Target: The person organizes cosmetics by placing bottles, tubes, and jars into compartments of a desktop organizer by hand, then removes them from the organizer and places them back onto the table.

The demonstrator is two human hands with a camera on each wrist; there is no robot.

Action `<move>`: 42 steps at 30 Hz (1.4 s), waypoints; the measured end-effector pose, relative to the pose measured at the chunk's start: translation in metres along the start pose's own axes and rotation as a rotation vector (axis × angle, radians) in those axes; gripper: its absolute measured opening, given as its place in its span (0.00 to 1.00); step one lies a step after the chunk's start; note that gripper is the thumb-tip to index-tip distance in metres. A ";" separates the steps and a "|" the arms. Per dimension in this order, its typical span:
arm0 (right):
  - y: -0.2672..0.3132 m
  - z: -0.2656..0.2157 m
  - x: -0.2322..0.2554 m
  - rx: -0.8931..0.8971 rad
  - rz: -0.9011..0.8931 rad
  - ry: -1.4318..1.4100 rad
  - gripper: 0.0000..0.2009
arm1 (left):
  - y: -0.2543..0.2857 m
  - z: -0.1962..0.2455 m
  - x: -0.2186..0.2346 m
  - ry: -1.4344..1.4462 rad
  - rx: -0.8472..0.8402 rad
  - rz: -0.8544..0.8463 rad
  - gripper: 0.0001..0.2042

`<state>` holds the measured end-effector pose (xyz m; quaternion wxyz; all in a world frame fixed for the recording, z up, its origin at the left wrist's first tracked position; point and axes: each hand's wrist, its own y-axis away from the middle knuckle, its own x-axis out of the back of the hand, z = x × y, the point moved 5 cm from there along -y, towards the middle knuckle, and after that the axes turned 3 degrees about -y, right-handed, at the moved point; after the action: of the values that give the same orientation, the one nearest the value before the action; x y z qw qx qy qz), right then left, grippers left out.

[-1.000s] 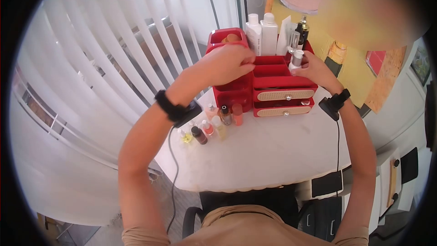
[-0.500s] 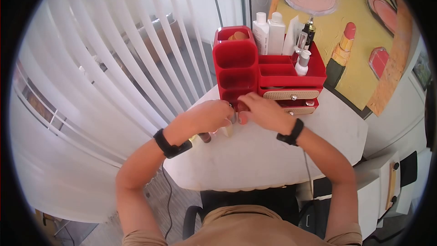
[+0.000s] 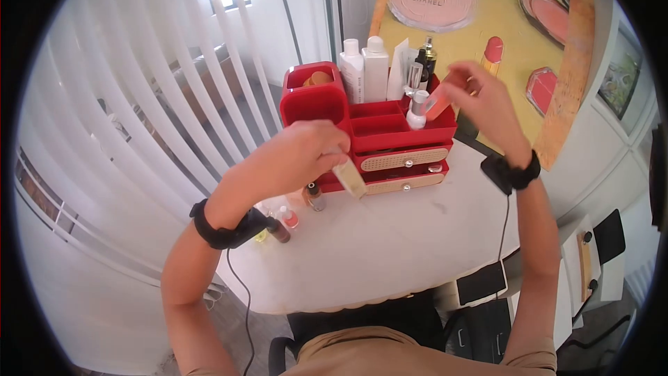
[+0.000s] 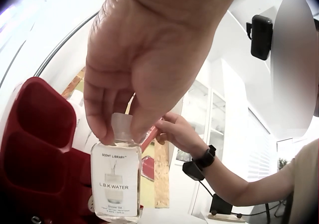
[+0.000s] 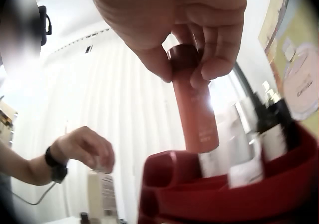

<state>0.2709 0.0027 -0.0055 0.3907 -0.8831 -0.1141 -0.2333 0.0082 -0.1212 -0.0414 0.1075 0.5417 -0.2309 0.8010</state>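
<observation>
We lifted both hands off the white table (image 3: 417, 237) since half a second ago, when they were down together among the small bottles (image 3: 285, 217) in front of the red organizer (image 3: 313, 108), so both pickups looked done. Right hand (image 3: 487, 108) had its fingertips clamped on the cap of the coral tube (image 5: 197, 109), hanging over the organizer's right back compartments. Left hand (image 4: 144, 59) pinched the cap of the clear L.B.K WATER bottle (image 4: 115, 181), held tilted in front of the drawers (image 3: 402, 160)

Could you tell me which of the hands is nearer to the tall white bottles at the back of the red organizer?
Right. The right hand is raised beside the white bottles; the left hand is lower, before the red organizer.
</observation>
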 end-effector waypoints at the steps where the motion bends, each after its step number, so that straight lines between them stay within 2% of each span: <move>1: -0.010 0.007 0.009 -0.001 0.006 0.008 0.13 | -0.007 0.006 0.006 -0.025 -0.034 0.071 0.08; 3: -0.028 0.032 0.015 0.034 -0.039 0.145 0.13 | -0.024 0.017 0.011 -0.040 -0.009 0.058 0.08; 6: -0.049 0.080 -0.014 0.049 -0.207 0.338 0.12 | -0.049 0.031 0.019 -0.078 -0.023 0.075 0.10; 7: -0.052 0.092 -0.024 0.053 -0.183 0.337 0.12 | -0.057 0.033 0.019 -0.097 -0.037 0.075 0.10; 9: -0.058 0.114 -0.045 0.051 -0.252 0.350 0.13 | -0.072 0.036 0.017 -0.106 -0.063 0.102 0.11; 13: -0.053 0.123 -0.042 0.007 -0.257 0.291 0.13 | -0.102 0.047 0.018 -0.100 -0.094 0.089 0.12; 15: -0.042 0.108 -0.023 0.133 -0.189 0.385 0.19 | -0.122 0.051 0.015 -0.108 -0.132 0.113 0.12; 16: -0.037 0.105 -0.016 0.127 -0.193 0.390 0.19 | -0.134 0.053 0.012 -0.119 -0.171 0.142 0.12; 17: -0.032 0.101 -0.007 0.098 -0.153 0.285 0.18 | -0.150 0.051 0.007 -0.111 -0.173 0.142 0.12; 18: -0.026 0.097 0.001 0.069 -0.114 0.180 0.17 | -0.166 0.050 0.000 -0.135 -0.244 0.186 0.11; 19: -0.020 0.089 0.005 0.064 -0.117 0.183 0.17 | -0.182 0.048 -0.007 -0.160 -0.316 0.229 0.11; 21: -0.010 0.081 0.002 -0.059 -0.259 0.187 0.18 | -0.211 0.044 -0.023 -0.203 -0.334 0.256 0.10; 24: 0.003 0.084 -0.009 -0.022 -0.278 0.224 0.18 | -0.238 0.041 -0.043 -0.367 -0.269 0.185 0.09; 26: 0.001 0.104 -0.022 0.016 -0.271 0.235 0.18 | -0.251 0.029 -0.062 -0.503 -0.115 -0.043 0.10; 28: -0.004 0.106 -0.025 0.058 -0.269 0.238 0.18 | -0.254 0.022 -0.072 -0.510 -0.100 -0.053 0.10; 30: -0.008 0.098 -0.026 -0.239 -0.359 0.060 0.17 | -0.252 0.016 -0.074 -0.513 -0.083 -0.073 0.10; 31: -0.011 0.102 -0.029 -0.245 -0.365 0.050 0.17 | -0.247 0.019 -0.066 -0.420 -0.142 0.031 0.11; 32: -0.016 0.111 -0.032 -0.327 -0.383 0.039 0.16 | -0.239 0.021 -0.055 -0.325 -0.194 0.137 0.11; 34: -0.023 0.132 -0.042 -0.430 -0.437 0.002 0.13 | -0.206 0.025 -0.030 -0.291 -0.365 0.341 0.12; 36: -0.024 0.141 -0.044 -0.381 -0.528 -0.061 0.13 | -0.166 0.030 -0.002 -0.225 -0.256 0.271 0.12; 37: -0.024 0.139 -0.047 -0.257 -0.519 -0.204 0.14 | -0.141 0.022 0.006 -0.157 -0.168 0.218 0.12; 38: -0.026 0.149 -0.056 -0.253 -0.509 -0.299 0.15 | -0.113 0.007 0.010 -0.164 -0.096 0.187 0.12; 39: -0.024 0.135 -0.051 -0.347 -0.625 -0.099 0.18 | -0.088 -0.005 0.010 -0.173 -0.039 0.169 0.11; 40: -0.024 0.153 -0.048 -0.408 -0.596 0.004 0.19 | -0.069 -0.014 0.014 -0.184 -0.006 0.166 0.10; 42: -0.017 0.109 -0.037 -0.384 -0.579 -0.065 0.23 | -0.022 -0.041 0.005 -0.110 0.146 0.006 0.09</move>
<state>0.2674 0.0941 -0.0768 0.1314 -0.8783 -0.3265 -0.3236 -0.0185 -0.0827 -0.0439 0.0524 0.5904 -0.1791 0.7852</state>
